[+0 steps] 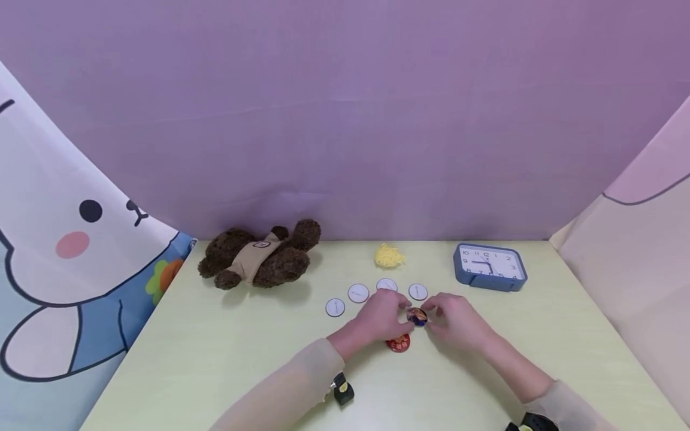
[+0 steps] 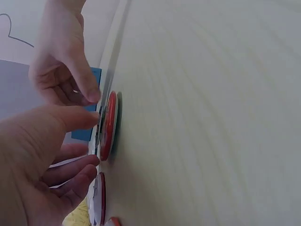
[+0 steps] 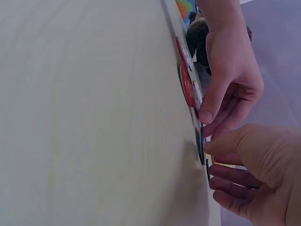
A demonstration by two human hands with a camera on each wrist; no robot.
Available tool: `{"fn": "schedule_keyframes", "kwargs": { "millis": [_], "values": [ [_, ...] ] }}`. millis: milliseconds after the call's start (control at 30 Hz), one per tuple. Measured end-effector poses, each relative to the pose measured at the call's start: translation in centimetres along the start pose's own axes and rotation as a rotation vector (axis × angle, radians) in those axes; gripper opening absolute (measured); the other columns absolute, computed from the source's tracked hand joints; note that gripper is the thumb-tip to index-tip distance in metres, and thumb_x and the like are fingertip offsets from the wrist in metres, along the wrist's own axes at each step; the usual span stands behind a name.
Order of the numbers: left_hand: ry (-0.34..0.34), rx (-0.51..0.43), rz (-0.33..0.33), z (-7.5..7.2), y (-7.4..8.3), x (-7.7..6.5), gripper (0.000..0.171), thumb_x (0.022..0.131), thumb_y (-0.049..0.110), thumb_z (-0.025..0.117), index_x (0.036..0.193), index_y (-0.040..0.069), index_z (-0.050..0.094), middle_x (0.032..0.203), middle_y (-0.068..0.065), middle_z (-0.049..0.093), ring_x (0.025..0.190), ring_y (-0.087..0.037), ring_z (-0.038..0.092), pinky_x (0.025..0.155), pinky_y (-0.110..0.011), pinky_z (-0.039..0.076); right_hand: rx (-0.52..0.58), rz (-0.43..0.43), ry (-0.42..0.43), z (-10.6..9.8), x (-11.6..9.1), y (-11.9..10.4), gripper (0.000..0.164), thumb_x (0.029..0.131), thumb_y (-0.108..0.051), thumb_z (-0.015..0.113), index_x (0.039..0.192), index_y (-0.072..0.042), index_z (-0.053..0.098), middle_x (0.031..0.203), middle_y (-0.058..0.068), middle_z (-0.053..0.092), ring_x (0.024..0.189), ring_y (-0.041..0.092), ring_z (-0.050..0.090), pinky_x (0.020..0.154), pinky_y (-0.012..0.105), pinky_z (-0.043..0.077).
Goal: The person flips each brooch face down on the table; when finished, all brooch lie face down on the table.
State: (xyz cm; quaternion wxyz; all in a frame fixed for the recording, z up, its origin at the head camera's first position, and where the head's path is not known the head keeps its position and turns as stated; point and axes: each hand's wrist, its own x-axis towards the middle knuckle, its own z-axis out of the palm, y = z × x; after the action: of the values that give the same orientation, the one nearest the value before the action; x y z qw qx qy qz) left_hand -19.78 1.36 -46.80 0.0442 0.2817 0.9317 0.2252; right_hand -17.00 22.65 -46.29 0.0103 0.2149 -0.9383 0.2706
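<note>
A round badge [image 1: 417,316] with a dark, colourful picture lies between my two hands on the table. My left hand [image 1: 381,315] holds its left edge, thumb on the near side and index finger on the far side. From the right, my right hand [image 1: 458,321] holds the opposite edge between thumb and index finger. In the right wrist view the right thumb [image 3: 221,145] overlaps the badge's blue rim. A red badge [image 1: 399,343] lies just below the left hand, partly covered by it; the left wrist view shows its red edge [image 2: 111,125] up close.
Several white-faced discs form an arc beyond the hands, among them one at the left [image 1: 335,307] and one at the right [image 1: 417,292]. Farther back are a brown teddy bear [image 1: 261,256] lying down, a yellow tangle of strands [image 1: 389,256] and a blue clock [image 1: 489,267].
</note>
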Motion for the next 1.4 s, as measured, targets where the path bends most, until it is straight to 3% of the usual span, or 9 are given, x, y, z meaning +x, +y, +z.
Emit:
{"fn": "schedule_keyframes", "kwargs": {
  "millis": [233,400,533,667,800,967,1167,1400],
  "values": [
    [-0.018,0.041,0.017,0.5,0.4,0.5,0.021,0.088,0.028,0.088,0.105,0.017,0.084,0.096,0.007,0.081,0.089,-0.006,0.067,0.086,-0.019,0.055,-0.005,0.0,0.01,0.7,-0.1,-0.1,0.027,0.08,-0.001,0.086,0.105,-0.009,0.08,0.094,-0.002,0.075,0.084,0.011,0.064,0.076,0.031,0.059],
    [-0.018,0.037,0.02,0.6,0.5,0.6,0.017,0.091,0.025,0.085,0.107,0.018,0.085,0.096,0.007,0.082,0.084,-0.004,0.063,0.082,-0.018,0.053,0.015,-0.006,0.029,0.8,-0.1,-0.2,0.024,0.082,0.001,0.084,0.104,-0.008,0.08,0.093,0.0,0.076,0.082,0.01,0.063,0.073,0.027,0.058],
    [0.02,0.0,0.013,0.5,0.5,0.5,0.015,0.095,0.022,0.08,0.109,0.017,0.085,0.099,0.005,0.083,0.083,-0.004,0.063,0.078,-0.017,0.051,0.024,-0.007,0.064,0.9,-0.1,0.0,0.017,0.086,-0.001,0.082,0.1,-0.01,0.081,0.091,-0.001,0.078,0.078,0.005,0.065,0.071,0.023,0.059],
    [0.102,-0.049,0.023,0.0,0.6,0.4,0.02,0.099,0.019,0.075,0.116,0.015,0.083,0.108,0.001,0.083,0.081,-0.007,0.067,0.071,-0.013,0.051,0.023,0.022,0.101,0.6,-0.1,0.0,0.012,0.092,-0.007,0.08,0.102,-0.011,0.083,0.092,-0.001,0.081,0.076,0.002,0.067,0.07,0.021,0.059],
    [0.171,-0.081,0.049,-0.5,0.7,0.2,0.03,0.099,0.019,0.076,0.129,0.014,0.077,0.116,-0.001,0.082,0.09,-0.01,0.075,0.073,-0.011,0.055,0.031,0.042,0.15,0.0,0.2,-0.1,0.01,0.093,-0.006,0.079,0.102,-0.009,0.083,0.088,0.0,0.081,0.072,0.002,0.067,0.066,0.02,0.059],
    [0.195,-0.104,0.069,-0.9,1.0,0.1,0.036,0.096,0.022,0.08,0.131,0.015,0.075,0.119,0.0,0.081,0.095,-0.012,0.076,0.076,-0.011,0.053,0.077,0.081,0.187,-0.4,0.3,-0.2,0.008,0.094,-0.005,0.077,0.101,-0.008,0.081,0.083,-0.002,0.078,0.069,0.003,0.062,0.063,0.02,0.055],
    [0.214,-0.111,0.091,-1.0,0.9,0.0,0.04,0.09,0.02,0.087,0.128,0.013,0.077,0.114,-0.002,0.081,0.093,-0.013,0.073,0.075,-0.01,0.051,0.155,0.138,0.177,-0.6,0.2,-0.3,0.015,0.097,-0.006,0.074,0.112,-0.008,0.078,0.084,0.003,0.077,0.068,0.007,0.058,0.062,0.02,0.051],
    [0.212,-0.089,0.087,-0.9,0.9,0.0,0.041,0.088,0.021,0.089,0.126,0.012,0.078,0.108,-0.002,0.078,0.092,-0.014,0.072,0.072,-0.009,0.049,0.233,0.133,0.147,-0.6,0.2,-0.4,0.024,0.099,-0.003,0.07,0.123,-0.006,0.071,0.086,0.007,0.075,0.068,0.006,0.058,0.062,0.02,0.051]
  ]
}}
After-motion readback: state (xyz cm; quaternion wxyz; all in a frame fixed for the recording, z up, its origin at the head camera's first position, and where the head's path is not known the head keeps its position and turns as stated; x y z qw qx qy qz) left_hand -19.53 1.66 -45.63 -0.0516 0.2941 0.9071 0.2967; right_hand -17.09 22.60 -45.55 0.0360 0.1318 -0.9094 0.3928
